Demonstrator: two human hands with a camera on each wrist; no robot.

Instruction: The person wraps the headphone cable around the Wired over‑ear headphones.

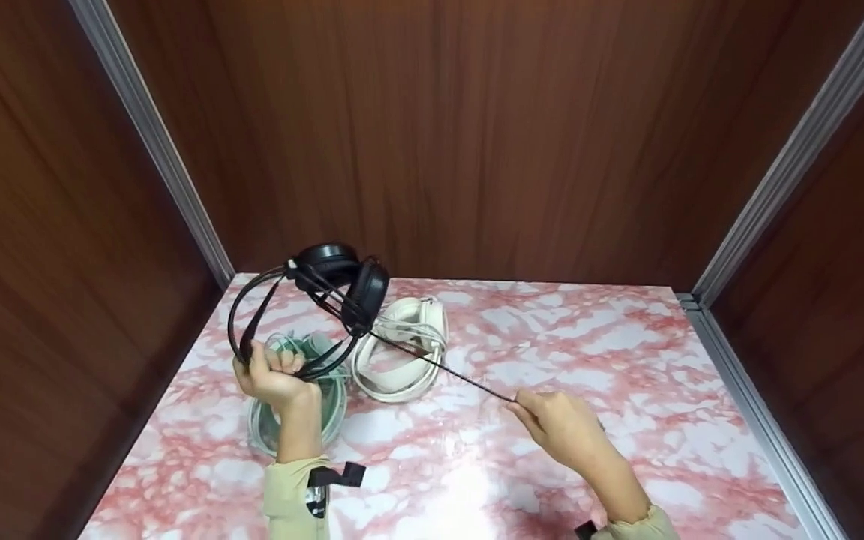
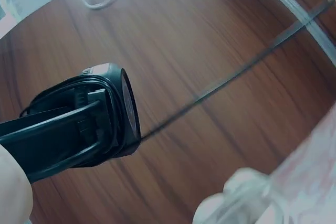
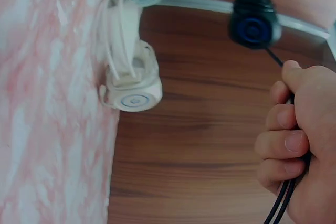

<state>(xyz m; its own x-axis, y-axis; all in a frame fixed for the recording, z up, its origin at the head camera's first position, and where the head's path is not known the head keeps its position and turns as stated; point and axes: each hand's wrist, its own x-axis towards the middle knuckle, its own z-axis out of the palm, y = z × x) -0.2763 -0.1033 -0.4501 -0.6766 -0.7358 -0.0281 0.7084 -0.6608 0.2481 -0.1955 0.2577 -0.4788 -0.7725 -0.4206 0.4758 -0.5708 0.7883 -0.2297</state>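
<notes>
My left hand grips the headband of black headphones, holding them up above the table at the left. Their two ear cups point away to the upper right, and black cord wraps around the cups in the left wrist view. From one cup the black cable runs taut to my right hand, which holds it in curled fingers. In the right wrist view, strands of the cable hang out below that fist. White headphones and green headphones lie on the table, the green pair partly behind my left arm.
The table has a red and white marbled top. Dark wooden panels rise behind it and on both sides, with metal strips along the corners. A black strap sticks out from the left wrist.
</notes>
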